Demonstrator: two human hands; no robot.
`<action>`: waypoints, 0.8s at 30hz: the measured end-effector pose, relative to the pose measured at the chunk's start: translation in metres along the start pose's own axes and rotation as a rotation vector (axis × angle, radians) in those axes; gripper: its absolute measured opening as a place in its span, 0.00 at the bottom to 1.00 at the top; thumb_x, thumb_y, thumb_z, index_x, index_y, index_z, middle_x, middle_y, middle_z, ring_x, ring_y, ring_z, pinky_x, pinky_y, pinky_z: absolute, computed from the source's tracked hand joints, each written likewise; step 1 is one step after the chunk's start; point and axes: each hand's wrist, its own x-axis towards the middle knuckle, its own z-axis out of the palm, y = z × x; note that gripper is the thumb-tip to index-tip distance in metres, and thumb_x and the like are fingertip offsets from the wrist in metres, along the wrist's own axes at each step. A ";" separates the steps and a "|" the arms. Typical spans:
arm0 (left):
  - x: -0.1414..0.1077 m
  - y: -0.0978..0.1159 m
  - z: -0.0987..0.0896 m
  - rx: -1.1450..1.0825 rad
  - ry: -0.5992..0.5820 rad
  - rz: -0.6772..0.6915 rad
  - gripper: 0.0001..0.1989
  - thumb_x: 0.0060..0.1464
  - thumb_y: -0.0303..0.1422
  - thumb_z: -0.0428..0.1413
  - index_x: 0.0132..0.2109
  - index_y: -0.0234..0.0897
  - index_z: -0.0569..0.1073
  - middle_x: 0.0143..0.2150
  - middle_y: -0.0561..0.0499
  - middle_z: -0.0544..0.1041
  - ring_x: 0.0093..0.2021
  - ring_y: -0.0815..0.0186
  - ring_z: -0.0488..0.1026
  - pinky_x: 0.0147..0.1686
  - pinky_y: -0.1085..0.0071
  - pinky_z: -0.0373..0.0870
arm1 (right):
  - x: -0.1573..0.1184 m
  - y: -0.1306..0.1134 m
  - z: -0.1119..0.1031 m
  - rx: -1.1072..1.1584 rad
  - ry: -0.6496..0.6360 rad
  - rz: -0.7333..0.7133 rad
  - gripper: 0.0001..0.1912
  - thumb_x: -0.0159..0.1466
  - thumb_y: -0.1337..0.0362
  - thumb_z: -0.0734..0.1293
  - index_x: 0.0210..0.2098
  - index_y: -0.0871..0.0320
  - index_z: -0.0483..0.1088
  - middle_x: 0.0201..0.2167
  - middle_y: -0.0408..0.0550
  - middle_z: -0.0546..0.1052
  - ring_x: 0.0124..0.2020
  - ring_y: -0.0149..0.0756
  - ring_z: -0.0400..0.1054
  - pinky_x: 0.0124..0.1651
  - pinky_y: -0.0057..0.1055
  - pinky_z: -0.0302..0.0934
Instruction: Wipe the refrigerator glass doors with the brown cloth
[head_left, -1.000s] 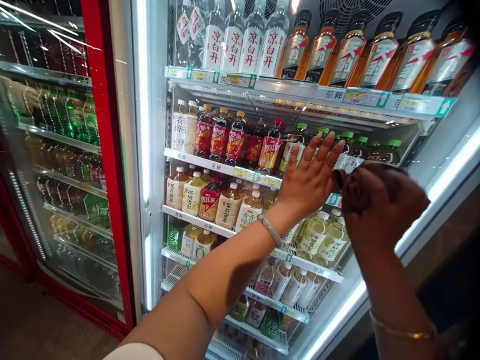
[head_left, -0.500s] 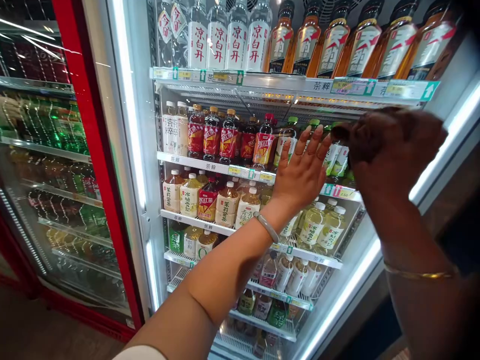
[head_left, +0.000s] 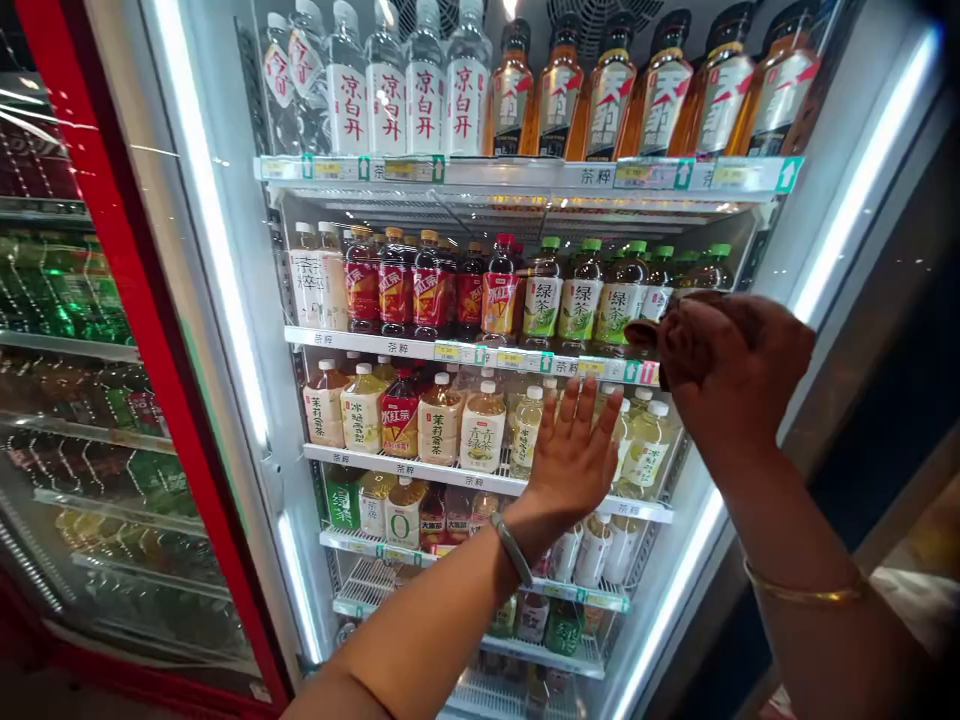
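My left hand [head_left: 576, 450], with a grey bangle at the wrist, is flat with its fingers stretched apart. It is in front of the shelf of pale tea bottles [head_left: 481, 430] in a lit drinks fridge. Whether its palm touches glass I cannot tell. My right hand [head_left: 739, 370], with a gold bangle, is closed on a bunched dark brown cloth [head_left: 664, 335]. The cloth is level with the green-capped tea bottles [head_left: 581, 300] and hides some of them on the right.
Clear water bottles [head_left: 386, 95] and amber bottles with black caps [head_left: 611, 95] line the top shelf. Red-labelled dark bottles [head_left: 395, 285] stand at the left of the second shelf. A second fridge with a red frame [head_left: 150, 320] is at the left.
The view has shifted. My left hand is lower, from in front of the green-capped bottles to the shelf beneath. My right hand with the cloth has moved down and left.
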 end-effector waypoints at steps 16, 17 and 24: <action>-0.028 0.006 0.013 -0.036 0.064 0.034 0.40 0.65 0.36 0.57 0.78 0.35 0.52 0.80 0.39 0.47 0.80 0.52 0.42 0.79 0.53 0.37 | -0.107 -0.001 0.010 0.000 0.153 0.012 0.26 0.63 0.60 0.73 0.61 0.44 0.70 0.60 0.55 0.68 0.64 0.56 0.64 0.63 0.57 0.61; -0.028 0.007 0.014 -0.035 0.062 0.034 0.40 0.65 0.36 0.57 0.78 0.35 0.52 0.80 0.40 0.48 0.80 0.52 0.43 0.79 0.53 0.38 | -0.091 0.000 0.010 -0.002 0.165 0.056 0.25 0.65 0.60 0.72 0.61 0.44 0.70 0.60 0.55 0.68 0.64 0.55 0.64 0.63 0.56 0.60; -0.029 0.007 0.015 -0.046 0.057 0.040 0.38 0.65 0.34 0.56 0.77 0.34 0.53 0.80 0.39 0.47 0.80 0.51 0.43 0.79 0.51 0.39 | -0.185 -0.015 0.023 0.086 0.160 0.066 0.26 0.59 0.58 0.77 0.56 0.47 0.73 0.60 0.52 0.66 0.64 0.56 0.63 0.63 0.57 0.61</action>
